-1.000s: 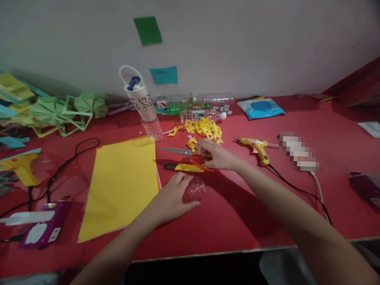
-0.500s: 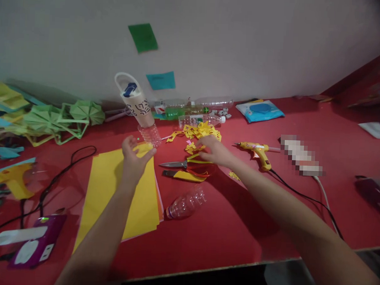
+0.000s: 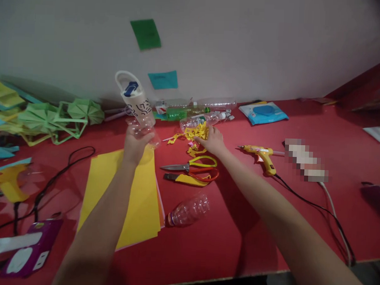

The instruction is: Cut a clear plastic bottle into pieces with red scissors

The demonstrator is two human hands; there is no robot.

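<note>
Red tabletop (image 3: 236, 239) under us, yellow sheets (image 3: 140, 211) to the left. Our left hand (image 3: 134, 144) has its fingers curled round a clear plastic bottle (image 3: 141, 128) by the sheets' far edge; our right hand's (image 3: 213, 141) half open at the yellow scraps (image 3: 194, 132), can't tell if we're pinching any.

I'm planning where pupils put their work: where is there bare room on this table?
Bare table lies between the near bottle, right forearm and front edge; another patch separates the blue packet from the white item. Crowded: around the left hand, right hand, yellow scraps and back bottles.
</note>
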